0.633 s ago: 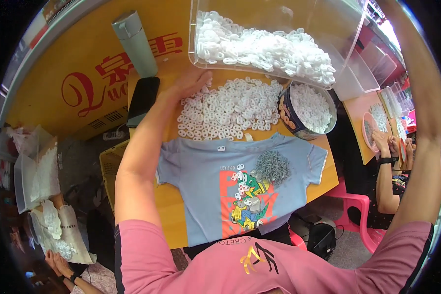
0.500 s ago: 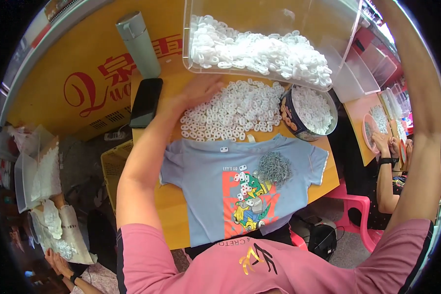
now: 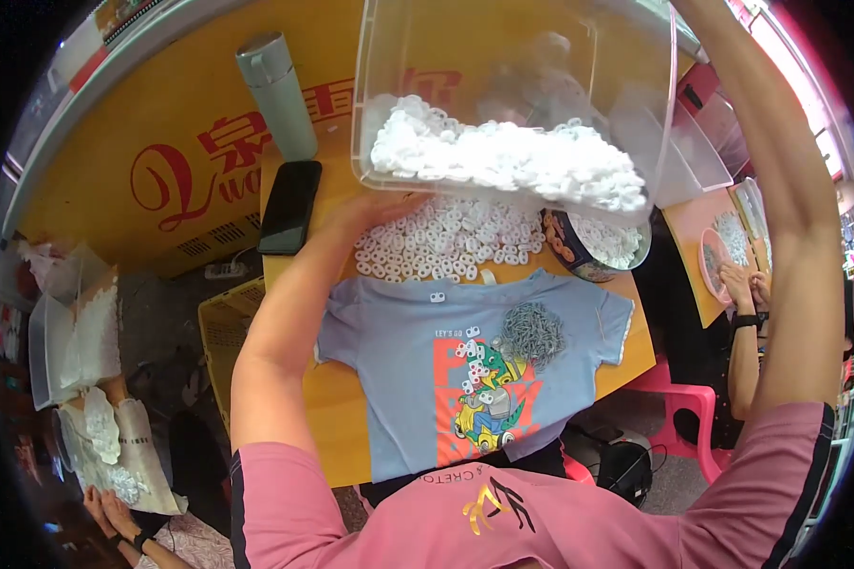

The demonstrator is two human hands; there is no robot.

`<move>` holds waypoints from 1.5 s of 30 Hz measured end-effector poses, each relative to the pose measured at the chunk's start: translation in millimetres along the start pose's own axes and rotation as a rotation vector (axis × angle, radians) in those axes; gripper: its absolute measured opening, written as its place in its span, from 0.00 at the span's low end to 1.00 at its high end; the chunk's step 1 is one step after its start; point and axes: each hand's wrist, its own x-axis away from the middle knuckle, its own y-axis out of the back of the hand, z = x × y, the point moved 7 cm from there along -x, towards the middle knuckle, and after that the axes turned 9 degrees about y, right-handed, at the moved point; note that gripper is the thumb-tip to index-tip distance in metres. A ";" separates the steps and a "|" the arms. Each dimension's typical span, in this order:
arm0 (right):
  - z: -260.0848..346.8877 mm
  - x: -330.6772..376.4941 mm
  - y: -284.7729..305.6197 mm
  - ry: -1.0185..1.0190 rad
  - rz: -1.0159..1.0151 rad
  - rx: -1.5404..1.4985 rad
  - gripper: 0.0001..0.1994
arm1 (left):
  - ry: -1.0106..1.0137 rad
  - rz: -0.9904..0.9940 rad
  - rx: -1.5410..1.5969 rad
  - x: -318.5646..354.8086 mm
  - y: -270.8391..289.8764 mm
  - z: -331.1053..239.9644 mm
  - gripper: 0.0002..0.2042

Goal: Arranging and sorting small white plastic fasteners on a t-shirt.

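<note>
A clear plastic bin (image 3: 503,85) hangs tilted above the far part of the table, a heap of small white oval plastic pieces (image 3: 503,156) along its low side. My right arm reaches up beside it, and the hand lies beyond the picture's upper edge. Under the bin's lower left edge, my left hand (image 3: 389,207) rests at a pile of the same white pieces (image 3: 446,247). Its fingers look stretched out, partly hidden by the bin, with nothing seen in them. A round tin (image 3: 569,248) full of white pieces stands right of the pile, partly behind the bin.
A blue printed T-shirt (image 3: 399,351) covers the near table, bearing a grey heap of small metal-looking pieces (image 3: 533,334) and several white pieces. A phone (image 3: 289,209) and a flask (image 3: 280,100) stand left. Other people's hands (image 3: 738,284) work at the right and lower left.
The bin has come lower and nearer, now covering part of the pile, the tin and my left fingers. My right arm has shifted with it. The left hand stays by the pile.
</note>
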 end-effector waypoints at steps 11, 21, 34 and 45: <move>35.8 -36.2 -27.1 0.065 0.030 -0.161 0.17 | -0.238 -0.928 -0.630 41.6 38.3 -25.9 0.27; 79.3 -57.2 -26.3 0.320 -0.285 -0.008 0.15 | -0.087 -0.239 -0.095 -25.3 -11.2 8.6 0.30; 84.5 -66.8 -55.9 0.489 -0.379 0.083 0.15 | -0.222 -0.597 -0.452 -22.9 2.4 -77.3 0.34; 88.0 -40.3 -78.0 0.459 -0.512 0.294 0.13 | -0.307 -0.020 -0.087 -34.8 -51.1 -55.1 0.35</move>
